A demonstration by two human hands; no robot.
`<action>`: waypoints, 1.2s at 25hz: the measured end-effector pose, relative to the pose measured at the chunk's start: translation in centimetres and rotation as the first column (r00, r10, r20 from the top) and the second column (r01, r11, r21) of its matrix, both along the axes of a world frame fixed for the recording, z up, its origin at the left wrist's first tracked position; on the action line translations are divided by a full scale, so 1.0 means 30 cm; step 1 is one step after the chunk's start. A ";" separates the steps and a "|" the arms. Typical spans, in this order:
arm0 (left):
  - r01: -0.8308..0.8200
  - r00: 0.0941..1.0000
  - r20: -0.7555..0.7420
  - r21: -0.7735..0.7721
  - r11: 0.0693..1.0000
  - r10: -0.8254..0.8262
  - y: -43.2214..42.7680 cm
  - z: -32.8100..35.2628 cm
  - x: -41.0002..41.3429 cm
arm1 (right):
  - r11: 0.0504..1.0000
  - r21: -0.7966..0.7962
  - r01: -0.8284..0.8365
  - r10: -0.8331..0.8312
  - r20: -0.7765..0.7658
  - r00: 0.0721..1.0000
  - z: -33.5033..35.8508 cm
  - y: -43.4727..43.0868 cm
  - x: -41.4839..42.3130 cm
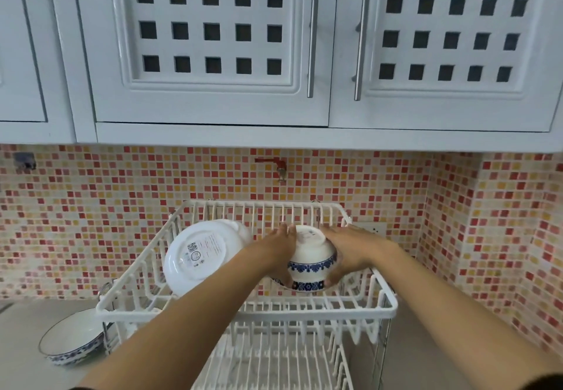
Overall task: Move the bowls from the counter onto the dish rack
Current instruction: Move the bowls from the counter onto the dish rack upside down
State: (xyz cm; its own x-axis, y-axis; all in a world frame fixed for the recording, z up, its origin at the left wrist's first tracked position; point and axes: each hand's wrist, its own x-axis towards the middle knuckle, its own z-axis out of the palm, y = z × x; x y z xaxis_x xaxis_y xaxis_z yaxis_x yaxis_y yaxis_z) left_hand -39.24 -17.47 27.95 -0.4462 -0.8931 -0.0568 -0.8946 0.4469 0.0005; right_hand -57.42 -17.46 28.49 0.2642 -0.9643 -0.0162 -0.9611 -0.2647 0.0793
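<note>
A white bowl with blue patterned bands (310, 255) is turned bottom-up and tilted inside the upper tier of the white wire dish rack (382, 310). My left hand (280, 245) grips its left side and my right hand (350, 248) its right side. A plain white bowl (198, 255) leans on its edge in the rack's left part, its labelled underside facing me. Another white bowl with a blue rim pattern (71, 336) sits upright on the counter, left of the rack.
White wall cabinets with metal handles (312, 42) hang above the rack. The mosaic tile backsplash (122, 207) runs behind and turns along the right side. The rack's lower tier (274, 365) lies under my forearms. Grey counter (21, 344) stretches to the left.
</note>
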 end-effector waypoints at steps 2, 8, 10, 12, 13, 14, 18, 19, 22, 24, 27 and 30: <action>0.044 0.999 -0.027 -0.048 0.998 -0.046 0.018 0.032 0.022 | 1.000 -0.005 0.011 -0.011 0.004 1.000 0.029 0.039 0.009; 0.088 0.982 -0.136 -0.280 0.956 -0.130 0.116 0.160 0.251 | 0.966 -0.259 0.012 0.010 0.085 0.996 0.119 0.201 0.180; 0.053 0.982 -0.158 -0.296 0.954 -0.104 0.158 0.174 0.388 | 0.950 -0.311 0.011 0.028 0.120 0.992 0.119 0.255 0.319; 0.011 0.981 -0.179 -0.301 0.954 -0.068 0.201 0.172 0.554 | 0.936 -0.352 -0.003 0.064 0.164 0.984 0.118 0.294 0.481; -0.013 0.983 -0.178 -0.309 0.951 -0.045 0.222 0.168 0.645 | 0.931 -0.365 -0.009 0.082 0.185 0.979 0.117 0.307 0.570; -0.041 0.984 -0.176 -0.315 0.948 -0.016 0.244 0.161 0.743 | 0.926 -0.378 -0.018 0.099 0.197 0.975 0.111 0.317 0.667; -0.186 0.975 -0.164 -0.252 0.950 0.147 0.330 0.101 1.089 | 0.916 -0.395 -0.075 0.178 0.230 0.957 0.035 0.350 1.034; -0.216 0.971 -0.148 -0.229 0.949 0.185 0.353 0.077 1.165 | 0.923 -0.373 -0.093 0.190 0.233 0.954 0.004 0.361 1.125; -0.278 0.954 -0.148 -0.103 0.955 0.261 0.399 -0.007 1.349 | 0.959 -0.253 -0.131 0.192 0.236 0.953 -0.102 0.367 1.353; -0.287 0.950 -0.128 -0.011 0.958 0.284 0.397 -0.083 1.428 | 0.978 -0.170 -0.119 0.162 0.262 0.951 -0.181 0.348 1.441; -0.341 0.925 -0.147 0.086 0.936 0.350 0.363 -0.227 1.507 | 1.000 -0.010 -0.026 0.028 0.344 0.939 -0.336 0.295 1.511; -0.357 0.914 -0.144 0.161 0.920 0.380 0.334 -0.376 1.503 | 0.993 0.052 0.109 -0.120 0.385 0.915 -0.506 0.223 1.515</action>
State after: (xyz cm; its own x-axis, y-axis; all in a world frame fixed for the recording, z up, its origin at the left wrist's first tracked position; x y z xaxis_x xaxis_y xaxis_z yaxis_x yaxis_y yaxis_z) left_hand 5.84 -7.46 16.68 -0.0998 -0.9858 -0.1350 -0.9770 0.0714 0.2009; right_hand -11.96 -10.77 13.33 0.1433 -0.9890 0.0366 -0.9390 -0.1475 -0.3107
